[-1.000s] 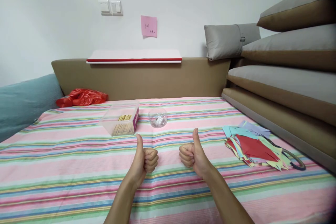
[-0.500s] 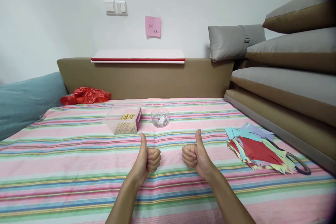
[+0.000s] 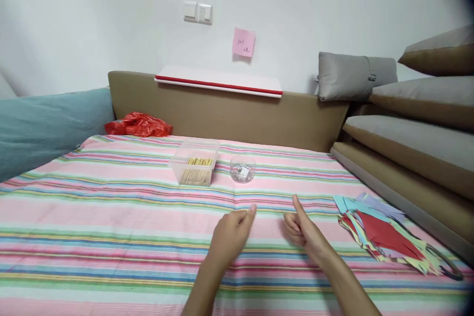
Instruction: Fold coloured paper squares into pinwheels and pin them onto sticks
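Note:
Above the striped cloth (image 3: 122, 207), my left hand (image 3: 231, 234) is closed, its back turned up and its thumb pointing up and to the right. My right hand (image 3: 301, 229) makes a fist with the thumb raised; nothing shows in it. Beyond my left hand stands a clear plastic box (image 3: 177, 168) holding many thin wooden sticks (image 3: 196, 176). Right of that box is a round clear container (image 3: 242, 170) with small silvery pieces inside. Coloured paper pieces (image 3: 385, 232) lie in a pile to the right of my right hand, partly over scissors (image 3: 448, 261).
A red plastic bag (image 3: 140, 124) lies at the back left beside a blue-green cushion (image 3: 55, 131). Stacked cushions (image 3: 411, 173) border the right side. Along the back runs a brown backrest (image 3: 229, 116) with a white and red board (image 3: 218, 80) on top.
My left hand has rolled from thumb-up so its back faces up. My right hand keeps its thumb up. The camera has tilted and turned left, shifting the scene rightward.

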The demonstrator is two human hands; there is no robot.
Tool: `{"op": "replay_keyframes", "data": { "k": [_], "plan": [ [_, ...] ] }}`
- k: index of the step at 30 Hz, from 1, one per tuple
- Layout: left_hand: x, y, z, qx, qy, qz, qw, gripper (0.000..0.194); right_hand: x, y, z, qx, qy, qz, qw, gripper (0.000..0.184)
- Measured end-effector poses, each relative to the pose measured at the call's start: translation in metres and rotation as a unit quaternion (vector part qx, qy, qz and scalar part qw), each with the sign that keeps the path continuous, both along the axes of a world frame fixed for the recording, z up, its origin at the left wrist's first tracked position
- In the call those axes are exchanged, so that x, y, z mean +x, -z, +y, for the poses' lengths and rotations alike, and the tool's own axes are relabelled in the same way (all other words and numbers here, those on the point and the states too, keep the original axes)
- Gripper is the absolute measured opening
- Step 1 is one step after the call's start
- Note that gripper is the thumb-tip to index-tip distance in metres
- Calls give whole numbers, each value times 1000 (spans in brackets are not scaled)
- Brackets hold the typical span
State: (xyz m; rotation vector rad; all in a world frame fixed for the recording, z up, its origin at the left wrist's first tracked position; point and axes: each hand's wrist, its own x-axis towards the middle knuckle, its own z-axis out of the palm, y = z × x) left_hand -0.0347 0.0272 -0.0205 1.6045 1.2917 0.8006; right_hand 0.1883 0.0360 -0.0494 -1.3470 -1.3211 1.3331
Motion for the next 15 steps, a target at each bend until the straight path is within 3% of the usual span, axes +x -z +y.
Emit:
{"op": "replay_keyframes", "data": {
  "k": [4,7,10,12,15],
  "plan": [
    [4,15,-23,25,79,153,985,41,46,2,-7,105,98,-197,970,59],
    [7,16,-36,21,157,232,960,31,111,-5,-7,171,186,-331,909,47],
    [11,11,-40,30,205,313,927,36,184,-14,2,193,254,-425,847,40],
    [14,9,-39,30,213,343,914,41,224,-18,11,178,253,-469,827,37],
    [18,14,-34,11,232,377,897,40,263,-13,26,138,200,-514,823,31]
  ]
}}
